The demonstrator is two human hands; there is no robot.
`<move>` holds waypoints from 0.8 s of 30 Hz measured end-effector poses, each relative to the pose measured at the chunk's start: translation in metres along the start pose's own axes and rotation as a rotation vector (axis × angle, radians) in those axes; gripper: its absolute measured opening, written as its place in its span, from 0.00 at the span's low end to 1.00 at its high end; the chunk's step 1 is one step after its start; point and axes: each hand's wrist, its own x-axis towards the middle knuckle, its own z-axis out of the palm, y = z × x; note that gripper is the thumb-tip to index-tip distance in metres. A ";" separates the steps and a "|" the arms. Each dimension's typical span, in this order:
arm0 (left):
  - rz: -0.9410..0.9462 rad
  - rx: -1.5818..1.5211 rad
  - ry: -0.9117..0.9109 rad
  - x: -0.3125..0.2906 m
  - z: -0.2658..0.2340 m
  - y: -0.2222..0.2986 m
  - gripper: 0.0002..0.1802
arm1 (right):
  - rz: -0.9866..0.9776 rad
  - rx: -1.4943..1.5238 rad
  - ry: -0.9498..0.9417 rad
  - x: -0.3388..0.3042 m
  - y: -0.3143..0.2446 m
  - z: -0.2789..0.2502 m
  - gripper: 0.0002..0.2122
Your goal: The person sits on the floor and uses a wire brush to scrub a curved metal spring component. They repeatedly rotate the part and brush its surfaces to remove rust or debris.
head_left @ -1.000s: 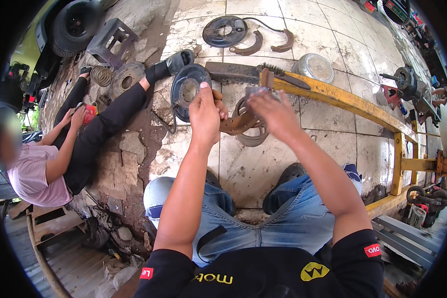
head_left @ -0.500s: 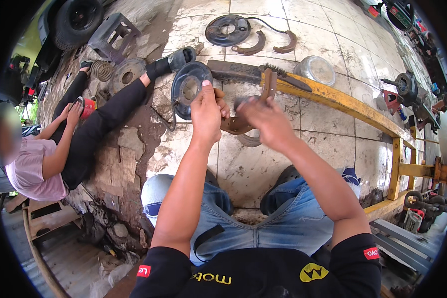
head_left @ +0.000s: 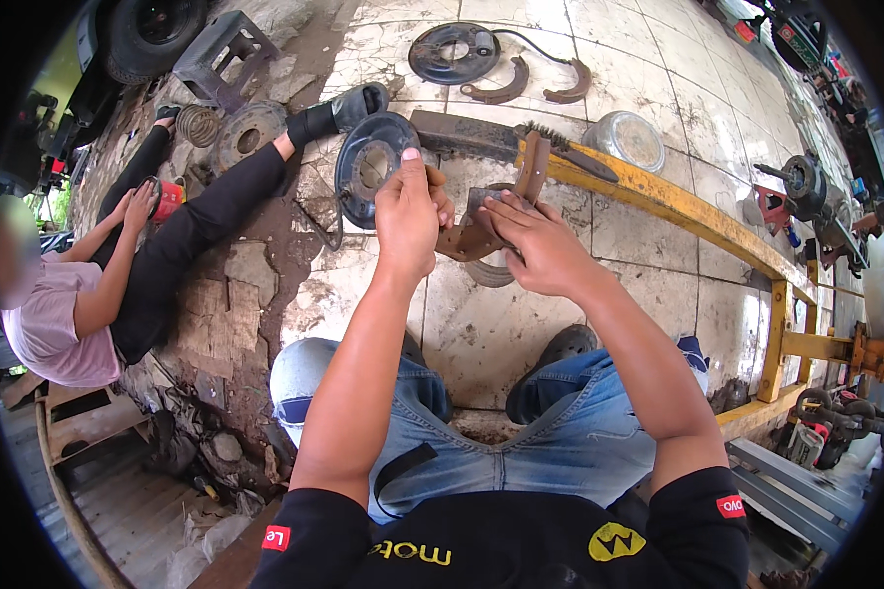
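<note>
My left hand (head_left: 409, 211) is closed around one end of a rusty brown brake shoe (head_left: 533, 169), thumb pointing up. The shoe's curved body reaches rightward and away from me. My right hand (head_left: 545, 240) presses a small dark sheet, seemingly sandpaper (head_left: 478, 203), against the shoe's inner side, fingers together over it. Part of the shoe is hidden by both hands. A black brake backing plate (head_left: 352, 169) stands tilted just beyond my left hand. Under the shoe, a ring-shaped metal part (head_left: 491, 274) rests on the tiles.
A yellow steel frame (head_left: 697, 211) runs along the right, with a wire brush (head_left: 587, 165) on its near end. Beyond lie another backing plate (head_left: 427, 67), two brake shoes (head_left: 501, 90) and a round clear container (head_left: 627, 140). At left, a seated person (head_left: 69, 314) holds a red can (head_left: 170, 200).
My right hand, blurred earlier, now shows sharply with its fingers laid on the dark sheet against the shoe. My left hand keeps its grip. The seated person has shifted slightly.
</note>
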 end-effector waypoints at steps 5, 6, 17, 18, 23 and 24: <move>-0.021 -0.037 0.009 0.000 -0.001 0.000 0.27 | 0.078 0.116 -0.026 -0.001 0.008 -0.013 0.19; -0.025 -0.032 0.008 0.000 -0.001 0.000 0.27 | 0.094 0.121 -0.013 -0.001 0.011 -0.015 0.17; -0.038 -0.028 0.009 0.002 -0.003 0.001 0.27 | 0.152 0.214 0.048 -0.003 0.033 -0.009 0.12; -0.031 -0.024 0.006 0.002 -0.004 0.001 0.27 | 0.159 0.215 0.047 -0.002 0.030 -0.008 0.11; -0.051 -0.032 0.021 0.004 -0.005 0.004 0.27 | 0.036 0.083 0.096 0.004 0.024 -0.024 0.09; -0.058 -0.033 0.024 0.004 -0.005 0.004 0.27 | 0.000 0.016 0.157 0.005 0.020 -0.032 0.09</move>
